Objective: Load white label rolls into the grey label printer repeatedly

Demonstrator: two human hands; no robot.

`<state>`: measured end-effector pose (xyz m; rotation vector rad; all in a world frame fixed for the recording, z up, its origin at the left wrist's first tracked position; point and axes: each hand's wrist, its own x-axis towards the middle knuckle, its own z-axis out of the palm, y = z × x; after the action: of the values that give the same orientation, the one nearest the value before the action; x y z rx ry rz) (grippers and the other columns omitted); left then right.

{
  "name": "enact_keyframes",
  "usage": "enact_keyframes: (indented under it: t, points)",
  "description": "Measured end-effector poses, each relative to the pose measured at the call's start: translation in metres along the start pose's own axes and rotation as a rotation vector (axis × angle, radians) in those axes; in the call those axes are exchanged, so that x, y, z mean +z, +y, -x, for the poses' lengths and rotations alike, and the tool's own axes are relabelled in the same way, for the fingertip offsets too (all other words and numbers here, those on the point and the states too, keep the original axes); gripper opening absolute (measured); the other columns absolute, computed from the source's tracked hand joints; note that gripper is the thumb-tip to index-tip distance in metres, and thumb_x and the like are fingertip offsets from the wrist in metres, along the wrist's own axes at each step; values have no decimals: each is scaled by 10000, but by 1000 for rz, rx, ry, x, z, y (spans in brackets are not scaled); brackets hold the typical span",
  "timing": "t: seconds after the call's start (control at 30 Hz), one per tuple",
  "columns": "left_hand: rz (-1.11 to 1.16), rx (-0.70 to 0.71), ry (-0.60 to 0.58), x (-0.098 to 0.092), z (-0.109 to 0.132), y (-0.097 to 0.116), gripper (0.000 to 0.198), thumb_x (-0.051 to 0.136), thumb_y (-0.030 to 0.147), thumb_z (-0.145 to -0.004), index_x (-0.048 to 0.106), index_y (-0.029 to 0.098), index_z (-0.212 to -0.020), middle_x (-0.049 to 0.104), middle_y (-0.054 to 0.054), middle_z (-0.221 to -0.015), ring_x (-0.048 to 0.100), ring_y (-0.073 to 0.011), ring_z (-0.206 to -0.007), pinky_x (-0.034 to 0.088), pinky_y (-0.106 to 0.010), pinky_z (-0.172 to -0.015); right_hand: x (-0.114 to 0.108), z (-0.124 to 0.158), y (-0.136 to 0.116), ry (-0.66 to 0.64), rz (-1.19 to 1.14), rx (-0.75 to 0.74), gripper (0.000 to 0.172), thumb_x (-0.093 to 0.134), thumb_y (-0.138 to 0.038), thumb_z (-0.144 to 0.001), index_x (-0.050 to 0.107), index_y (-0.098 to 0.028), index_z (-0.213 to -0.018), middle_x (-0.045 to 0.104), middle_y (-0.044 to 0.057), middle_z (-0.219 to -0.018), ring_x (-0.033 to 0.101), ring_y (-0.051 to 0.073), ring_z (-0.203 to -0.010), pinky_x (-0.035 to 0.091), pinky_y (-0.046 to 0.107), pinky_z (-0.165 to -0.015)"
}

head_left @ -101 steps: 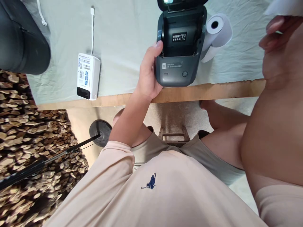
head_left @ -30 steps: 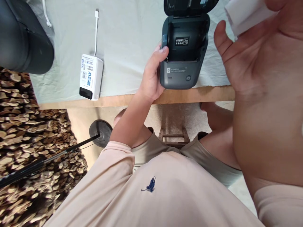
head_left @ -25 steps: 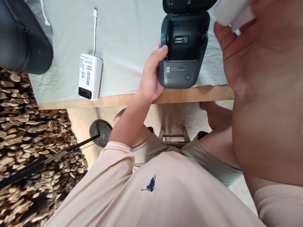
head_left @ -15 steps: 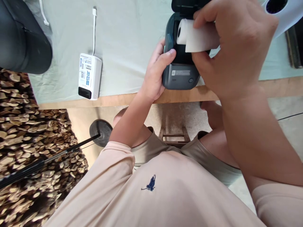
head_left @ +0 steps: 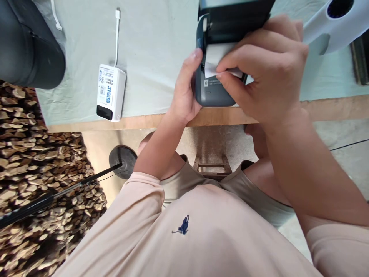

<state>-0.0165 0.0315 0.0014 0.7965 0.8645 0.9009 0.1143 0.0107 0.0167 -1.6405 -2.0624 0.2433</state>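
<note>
On the cloth-covered tabletop [head_left: 155,57], a white power bank [head_left: 108,92] lay toward ten o'clock, with a black bag [head_left: 31,50] farther out that way. A white object [head_left: 340,29] with a dark round opening sat at two, a wooden stool [head_left: 211,165] at four, and a round black base [head_left: 127,157] between eight and nine.

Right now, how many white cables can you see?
2: one white cable extending from the white power bank, and a second white cable near the black object at upper left. Others may be hidden.
</note>
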Motion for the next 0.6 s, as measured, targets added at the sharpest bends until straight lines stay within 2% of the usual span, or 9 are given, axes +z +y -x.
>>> enact_keyframes:
  t: [0.17,0.3,0.4,0.5,0.6]
  points:
    - [15,52,-107,-1,0,5,164,420,269,-642,457,207,-789,536,11,-722,456,-159,-940,438,-232,-703,0,-1,1,16,-73,-52,232,372,-421,-672,507,-298,-815,471,-159,-916,391,12,-993,321,282,-917]
    - [32,-17,-93,-7,0,1,281,466,246,-615,433,263,-893,554,27,-756,480,-165,-896,421,-266,-727,-8,0,-6,79,-195,-49,279,373,-394,-674,496,-218,-852,482,-94,-879,430,-14,-920,350,214,-915]
    - [28,-37,-84,-12,-1,-4,363,482,229,-610,402,274,-962,559,50,-759,511,-142,-843,421,-268,-731,-12,-1,-13,193,-302,14,293,323,-324,-708,478,-156,-893,455,-46,-866,427,-60,-806,356,138,-807]
    - [-23,-43,-23,-10,0,-4,396,517,202,-587,410,259,-964,551,57,-745,517,-117,-845,433,-221,-699,-10,-4,-13,287,-504,87,323,317,-333,-703,449,-149,-934,427,-37,-855,401,-93,-698,333,101,-668]
    - [16,-156,171,-3,2,-1,463,542,171,-564,393,267,-992,535,64,-700,511,-93,-867,417,-169,-711,-7,-9,-7,320,-729,117,386,349,-410,-674,457,-142,-930,414,-21,-875,382,-89,-657,340,106,-631]
